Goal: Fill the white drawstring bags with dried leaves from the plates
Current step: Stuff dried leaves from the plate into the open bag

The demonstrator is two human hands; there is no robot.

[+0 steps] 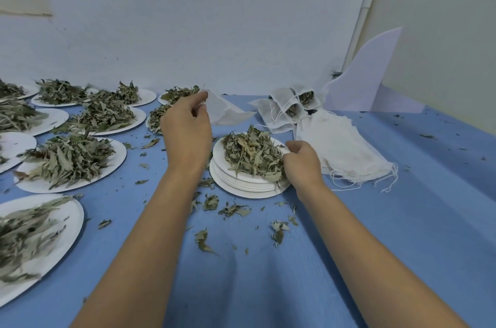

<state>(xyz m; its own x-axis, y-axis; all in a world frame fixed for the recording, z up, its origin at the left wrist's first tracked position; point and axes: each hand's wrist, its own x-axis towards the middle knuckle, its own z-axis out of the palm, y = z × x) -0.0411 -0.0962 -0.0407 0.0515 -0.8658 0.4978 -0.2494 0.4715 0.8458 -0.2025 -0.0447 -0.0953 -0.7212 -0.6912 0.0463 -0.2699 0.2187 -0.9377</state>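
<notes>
Blue surface (375, 220): left hand (186, 134) fingers pinch white drawstring bag (225, 112); right hand (302, 164) fingers clench grey-green dried leaves (249, 153) on stacked white paper plates (241, 189).

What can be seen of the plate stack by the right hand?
The plate stack is a pile of round white paper-looking plates, slightly offset, lying flat on the blue table cover. The top plate carries a heap of dried leaves. The right hand curls into the leaves at its right edge. Loose leaf bits lie around it.
</notes>
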